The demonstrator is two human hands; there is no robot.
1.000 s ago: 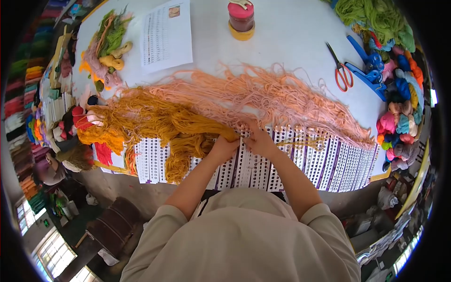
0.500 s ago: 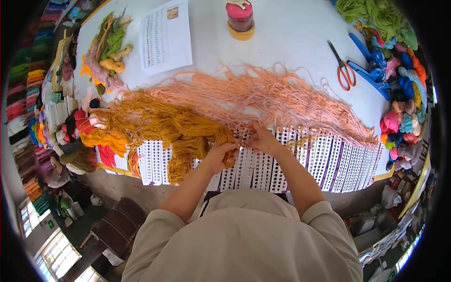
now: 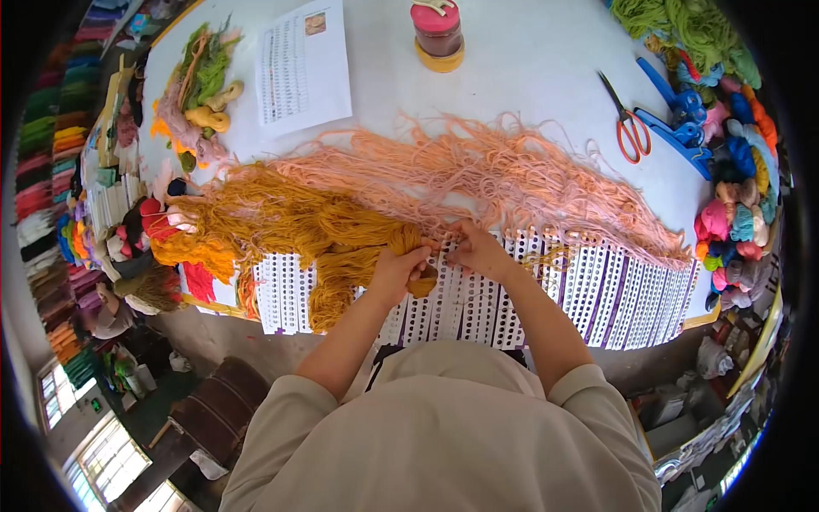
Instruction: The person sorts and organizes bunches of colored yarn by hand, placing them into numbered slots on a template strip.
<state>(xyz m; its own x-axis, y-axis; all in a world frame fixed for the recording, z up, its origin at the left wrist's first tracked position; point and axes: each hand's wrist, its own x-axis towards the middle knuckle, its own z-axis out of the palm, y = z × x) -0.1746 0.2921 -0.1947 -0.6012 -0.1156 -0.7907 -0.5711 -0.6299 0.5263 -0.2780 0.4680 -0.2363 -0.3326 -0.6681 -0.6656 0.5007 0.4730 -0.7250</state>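
Observation:
My left hand (image 3: 399,275) is closed around the end of a mustard-yellow yarn hank (image 3: 341,224), whose bulk spreads leftward over the table. Just right of it, my right hand (image 3: 478,253) has its fingers pinched together over the upper part of the punched white cards (image 3: 478,311); whatever is between those fingertips is too small to make out. The cards lie side by side in a long row with purple strips between them. Behind both hands stretches a long loose pile of peach-pink yarn (image 3: 512,175), its strands falling over the cards' far ends.
Red-handled scissors (image 3: 632,136) and a blue tool (image 3: 674,136) lie at right, beside piled coloured yarn (image 3: 738,171). A printed sheet (image 3: 299,77), a pink-lidded jar (image 3: 438,38) and a small yarn bundle (image 3: 196,111) are farther back. A brown drum (image 3: 217,405) stands below left.
My left hand has turned slightly, and the yarn end in it now bunches rounder below the fingers. My right hand stays pinched in nearly the same place. The view has shifted slightly.

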